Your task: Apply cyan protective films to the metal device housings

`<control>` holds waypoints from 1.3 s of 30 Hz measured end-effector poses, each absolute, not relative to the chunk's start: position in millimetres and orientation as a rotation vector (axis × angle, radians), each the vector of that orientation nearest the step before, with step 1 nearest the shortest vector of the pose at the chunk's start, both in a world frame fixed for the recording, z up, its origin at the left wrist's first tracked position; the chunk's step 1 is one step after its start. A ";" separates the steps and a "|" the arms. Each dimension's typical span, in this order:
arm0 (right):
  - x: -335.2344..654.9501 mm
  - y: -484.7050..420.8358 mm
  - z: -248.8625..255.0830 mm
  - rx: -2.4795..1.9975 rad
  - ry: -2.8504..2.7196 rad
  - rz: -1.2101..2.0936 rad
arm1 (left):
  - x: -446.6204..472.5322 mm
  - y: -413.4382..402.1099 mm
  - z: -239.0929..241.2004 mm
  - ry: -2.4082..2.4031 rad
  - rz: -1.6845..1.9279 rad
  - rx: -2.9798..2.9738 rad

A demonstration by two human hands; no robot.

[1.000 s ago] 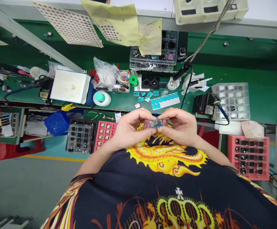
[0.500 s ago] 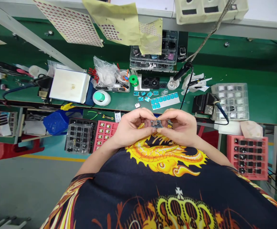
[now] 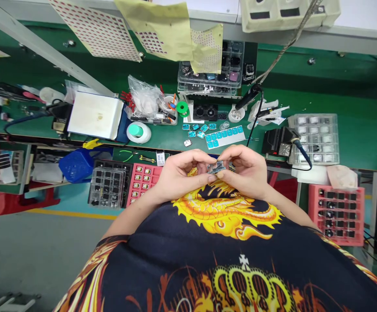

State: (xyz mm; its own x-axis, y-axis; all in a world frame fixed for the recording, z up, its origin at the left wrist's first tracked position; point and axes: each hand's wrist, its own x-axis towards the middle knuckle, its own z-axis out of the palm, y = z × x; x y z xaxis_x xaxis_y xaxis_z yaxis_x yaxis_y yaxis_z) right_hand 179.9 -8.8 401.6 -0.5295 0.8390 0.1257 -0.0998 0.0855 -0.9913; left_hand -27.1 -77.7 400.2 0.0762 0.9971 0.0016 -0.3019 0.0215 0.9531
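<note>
Both hands point(image 3: 212, 173) pinch a small, half-hidden circuit board point(image 3: 216, 167).

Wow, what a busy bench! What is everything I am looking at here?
small blue circuit board: one, blue with dark parts, pinched between both hands above the shirt
green workbench: one, green, across the upper half
white flat box: one, white, left on the bench
white tape roll: one, white with green core, right of the white box
turquoise square pieces: about a dozen, turquoise, on the bench beyond the hands
clear compartment tray: one, clear, right on the bench
pink parts tray: one, pink, below the bench edge, left of the hands
yellow paper sheets: several, yellow, hanging at top
left hand: one, gripping the board's left end
right hand: one, gripping its right end
</note>
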 end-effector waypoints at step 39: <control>174.2 -7.0 404.5 -0.792 -1.625 1.510 | -28.8 -77.0 402.6 1.059 1.322 1.080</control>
State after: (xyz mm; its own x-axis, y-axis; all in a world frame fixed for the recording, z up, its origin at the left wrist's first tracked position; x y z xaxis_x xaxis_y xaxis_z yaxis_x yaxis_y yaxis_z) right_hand 174.2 -7.0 404.5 -0.5141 0.8492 0.1204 -0.0577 0.1058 -0.9927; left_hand -28.8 -77.0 402.6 -0.0125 0.9996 0.0271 -0.1923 -0.0290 0.9809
